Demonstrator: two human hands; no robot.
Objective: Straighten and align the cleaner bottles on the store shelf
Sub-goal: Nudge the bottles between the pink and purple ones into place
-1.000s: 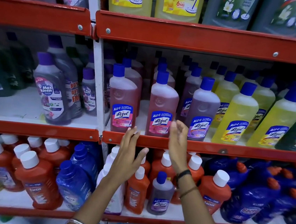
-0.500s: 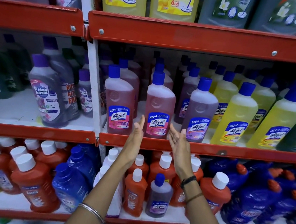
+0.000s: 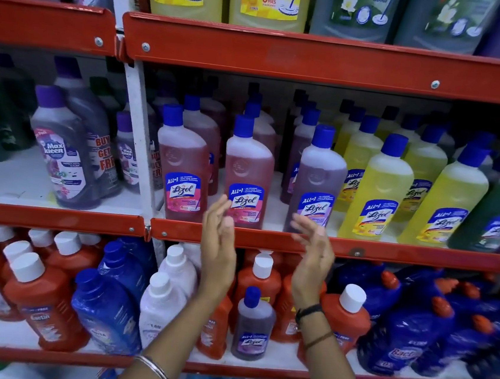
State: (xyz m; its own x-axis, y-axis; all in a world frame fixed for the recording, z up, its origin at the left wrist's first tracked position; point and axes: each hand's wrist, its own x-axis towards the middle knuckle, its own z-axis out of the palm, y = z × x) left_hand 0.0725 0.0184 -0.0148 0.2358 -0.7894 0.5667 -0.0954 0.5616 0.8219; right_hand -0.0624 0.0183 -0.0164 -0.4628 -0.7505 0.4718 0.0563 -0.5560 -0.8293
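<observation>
Between the pink Lizol bottle (image 3: 248, 170) and the purple one (image 3: 317, 181) a gap opens onto bare shelf (image 3: 274, 213) — room for the 2 hands (image 3: 218, 247) (image 3: 312, 257) — while the red lip (image 3: 390, 253) and rear bottles (image 3: 259, 119) crowd it.

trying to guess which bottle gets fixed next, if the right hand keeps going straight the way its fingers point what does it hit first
Most likely the purple cleaner bottle at the shelf front: the right hand is open, its fingers angled up towards that bottle's label. Depth is unclear; it may pass just left of it, into the gap.
</observation>
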